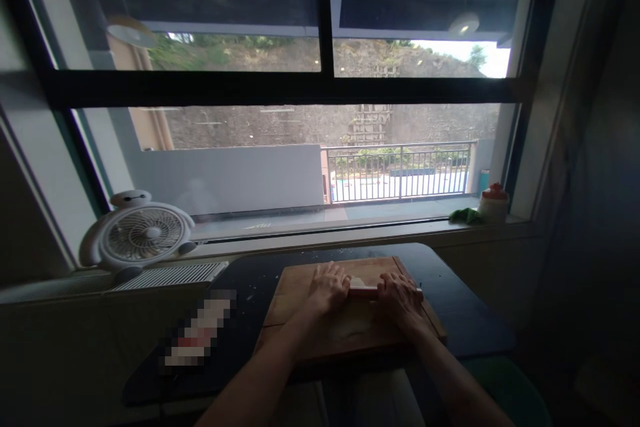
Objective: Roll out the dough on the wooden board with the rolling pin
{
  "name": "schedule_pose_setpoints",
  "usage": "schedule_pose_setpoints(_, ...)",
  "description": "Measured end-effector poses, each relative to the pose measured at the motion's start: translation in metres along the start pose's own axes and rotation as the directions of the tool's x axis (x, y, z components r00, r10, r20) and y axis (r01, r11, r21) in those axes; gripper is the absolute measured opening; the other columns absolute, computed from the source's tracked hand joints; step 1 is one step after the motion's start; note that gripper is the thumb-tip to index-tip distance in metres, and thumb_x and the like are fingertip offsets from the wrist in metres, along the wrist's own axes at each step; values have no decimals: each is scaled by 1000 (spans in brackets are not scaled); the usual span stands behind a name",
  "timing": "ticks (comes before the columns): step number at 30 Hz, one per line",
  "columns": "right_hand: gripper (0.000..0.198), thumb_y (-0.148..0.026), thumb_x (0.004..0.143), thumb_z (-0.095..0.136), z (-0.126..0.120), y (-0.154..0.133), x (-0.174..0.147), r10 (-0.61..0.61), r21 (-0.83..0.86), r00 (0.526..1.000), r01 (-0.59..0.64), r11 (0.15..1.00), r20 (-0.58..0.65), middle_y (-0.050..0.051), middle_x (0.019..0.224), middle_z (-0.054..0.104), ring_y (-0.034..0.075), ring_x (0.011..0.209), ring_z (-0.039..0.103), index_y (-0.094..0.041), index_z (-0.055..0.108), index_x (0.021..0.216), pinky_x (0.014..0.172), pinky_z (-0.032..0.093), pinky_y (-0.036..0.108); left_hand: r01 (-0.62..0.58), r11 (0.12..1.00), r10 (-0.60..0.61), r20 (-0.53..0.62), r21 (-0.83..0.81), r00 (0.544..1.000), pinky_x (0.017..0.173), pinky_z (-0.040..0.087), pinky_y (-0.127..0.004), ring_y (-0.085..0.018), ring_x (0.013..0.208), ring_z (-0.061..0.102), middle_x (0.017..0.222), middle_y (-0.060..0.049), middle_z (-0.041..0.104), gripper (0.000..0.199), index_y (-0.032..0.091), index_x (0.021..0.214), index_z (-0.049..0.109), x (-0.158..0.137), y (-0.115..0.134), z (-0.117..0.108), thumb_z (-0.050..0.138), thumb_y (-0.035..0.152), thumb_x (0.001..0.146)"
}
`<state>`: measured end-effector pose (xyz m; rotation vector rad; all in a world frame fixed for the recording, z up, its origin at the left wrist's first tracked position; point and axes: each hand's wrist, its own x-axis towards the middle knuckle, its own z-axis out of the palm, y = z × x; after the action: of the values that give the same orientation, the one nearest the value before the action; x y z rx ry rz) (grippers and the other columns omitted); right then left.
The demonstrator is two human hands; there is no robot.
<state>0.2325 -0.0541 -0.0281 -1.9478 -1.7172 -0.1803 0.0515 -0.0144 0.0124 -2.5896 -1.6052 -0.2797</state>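
On the far left, a white fan with a rounded, two-eyed head (150,235) is standing by the window, a slatted white panel (173,275) lying below it. A pixelated item (203,330), its details hidden, is lying near the left edge of the dark counter (243,328), and pale specks are dotting the surface beside it. A wooden board (293,283) is resting on the counter, slightly overhanging its near edge.

The left hand (330,287) is lying over the left end of a slim rolling pin (363,293), which is sitting crosswise on the board. A pale, flattish patch (350,328) is showing on the wood nearer the person; dough or flour, one cannot tell. The right hand (400,293) is covering the pin's other side, a light tip (419,293) poking out beyond it. Both grips are curving over the pin from above; how far they are closing around it cannot be told, the undersides being hidden.

Further right, a green cloth (464,215) is lying on the windowsill just beside a pale container with a reddish top (494,205).
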Motion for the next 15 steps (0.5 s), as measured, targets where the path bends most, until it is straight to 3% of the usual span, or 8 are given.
schedule_pose_setpoints(9, 34, -33, 96, 26, -10, 3, -58, -129, 80, 987, 137, 987, -96, 1, 92, 61, 16, 93, 50, -26, 59, 96, 86, 27, 31, -85, 996, 80, -286, -3, 955, 112, 15, -40, -20, 131, 33, 138, -6, 45, 48, 18, 129, 48, -56, -4, 37, 22, 37, 94)
schedule_pose_setpoints(15, 36, -32, 96, 26, -11, 4, -43, -92, 20, 995, 92, 996, -39, 2, 90, 61, 17, 91, 52, -24, 60, 86, 87, 28, 32, -60, 998, 61, -251, 9, 966, 112, 12, -43, -22, 133, 29, 136, -5, 48, 49, 19, 126, 51, -23, -5, 36, 20, 39, 94)
